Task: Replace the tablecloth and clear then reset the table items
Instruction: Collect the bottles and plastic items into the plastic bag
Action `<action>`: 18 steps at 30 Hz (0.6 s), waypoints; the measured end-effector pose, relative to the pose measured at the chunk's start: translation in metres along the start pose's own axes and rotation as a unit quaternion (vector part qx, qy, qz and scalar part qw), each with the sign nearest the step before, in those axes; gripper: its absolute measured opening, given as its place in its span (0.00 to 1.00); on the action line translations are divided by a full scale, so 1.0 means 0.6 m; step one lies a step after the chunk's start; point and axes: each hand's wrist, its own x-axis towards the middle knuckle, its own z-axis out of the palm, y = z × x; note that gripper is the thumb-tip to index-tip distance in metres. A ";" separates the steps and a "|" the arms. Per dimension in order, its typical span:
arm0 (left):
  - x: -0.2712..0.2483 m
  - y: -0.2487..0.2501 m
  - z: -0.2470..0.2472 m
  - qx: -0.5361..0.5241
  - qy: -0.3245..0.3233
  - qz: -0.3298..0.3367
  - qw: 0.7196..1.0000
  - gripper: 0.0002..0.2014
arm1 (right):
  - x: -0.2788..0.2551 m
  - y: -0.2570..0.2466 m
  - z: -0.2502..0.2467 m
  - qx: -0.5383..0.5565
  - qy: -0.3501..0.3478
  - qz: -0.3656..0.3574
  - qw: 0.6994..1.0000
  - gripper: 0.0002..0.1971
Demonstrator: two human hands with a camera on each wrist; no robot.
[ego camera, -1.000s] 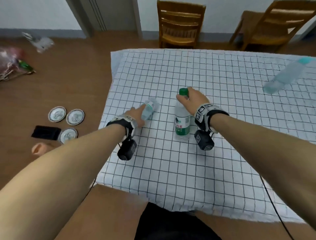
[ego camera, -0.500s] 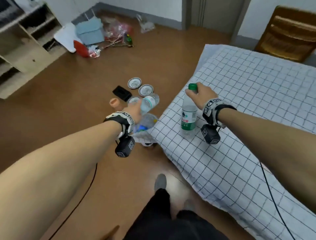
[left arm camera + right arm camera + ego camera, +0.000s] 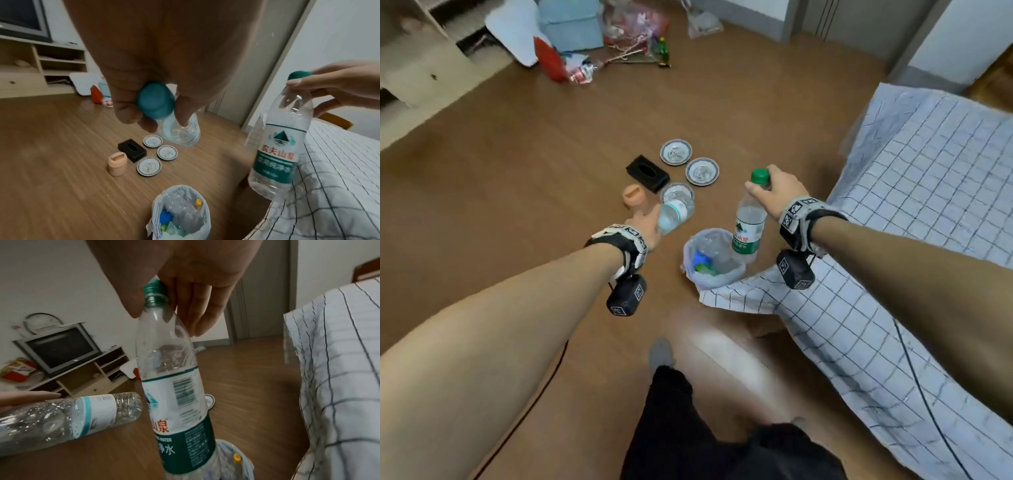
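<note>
I see my left hand (image 3: 650, 224) clamped round the neck of a blue-capped bottle (image 3: 675, 212) at frame centre, my right hand (image 3: 777, 192) pinching the green-capped bottle (image 3: 749, 219) by its top, above the lined bin (image 3: 714, 279). The checked tablecloth (image 3: 914, 212) fills the right; three small plates (image 3: 702, 171) sit on the brown wood floor (image 3: 517, 178), and a shelf unit (image 3: 417, 68) stands upper left.

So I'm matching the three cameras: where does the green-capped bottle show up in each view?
Head: green-capped bottle centre-right, hanging from the right hand over the lined bin.
Left wrist: far right, upright.
Right wrist: centre, filling the frame.
Shared landmark: the bin below it.
</note>
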 end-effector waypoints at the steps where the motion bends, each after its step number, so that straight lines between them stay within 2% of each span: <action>1: 0.024 -0.014 0.001 -0.002 -0.018 0.013 1.000 0.31 | 0.012 -0.008 0.021 0.003 -0.005 0.023 1.000 0.20; 6: 0.119 -0.055 -0.009 0.012 -0.084 0.046 0.995 0.34 | 0.054 -0.039 0.090 0.037 -0.004 0.126 0.991 0.22; 12: 0.238 -0.036 -0.028 0.016 -0.105 0.113 0.988 0.32 | 0.108 -0.024 0.133 0.049 -0.003 0.186 0.981 0.19; 18: 0.351 -0.002 0.003 -0.007 -0.144 0.131 0.981 0.31 | 0.188 0.031 0.201 0.079 -0.016 0.234 0.969 0.16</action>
